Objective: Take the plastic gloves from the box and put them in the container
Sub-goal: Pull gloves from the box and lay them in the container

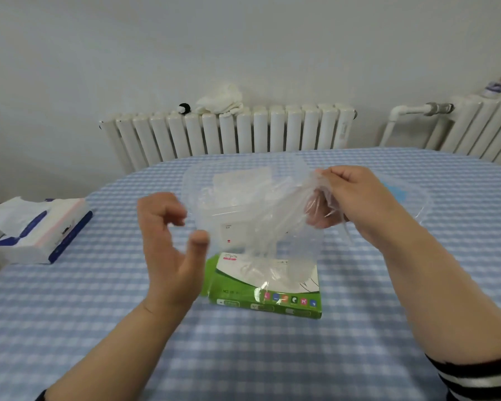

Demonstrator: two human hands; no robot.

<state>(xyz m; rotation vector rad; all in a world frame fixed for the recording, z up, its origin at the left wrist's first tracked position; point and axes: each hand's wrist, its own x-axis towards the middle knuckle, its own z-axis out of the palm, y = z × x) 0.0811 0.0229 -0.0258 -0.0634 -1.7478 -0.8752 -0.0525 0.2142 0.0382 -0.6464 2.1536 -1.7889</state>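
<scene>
While the right hand (pixel 356 198) pinches a bunch of clear plastic gloves (pixel 269 224) above the green box (pixel 265 293), the film trails leftward and down from its fingers. The container (pixel 243 180) stands just behind the box, mid-table (pixel 243 357), directly below the hanging gloves. The left hand (pixel 171 241), loosely curled and empty, hovers just left of the gloves' free end.

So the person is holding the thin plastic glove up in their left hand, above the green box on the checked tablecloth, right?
Not quite: in the head view it is the right hand that pinches the plastic glove. The left hand holds nothing, its fingers loosely curled beside the glove. The rest stands: the glove hangs above the green box on the checked tablecloth.
</scene>
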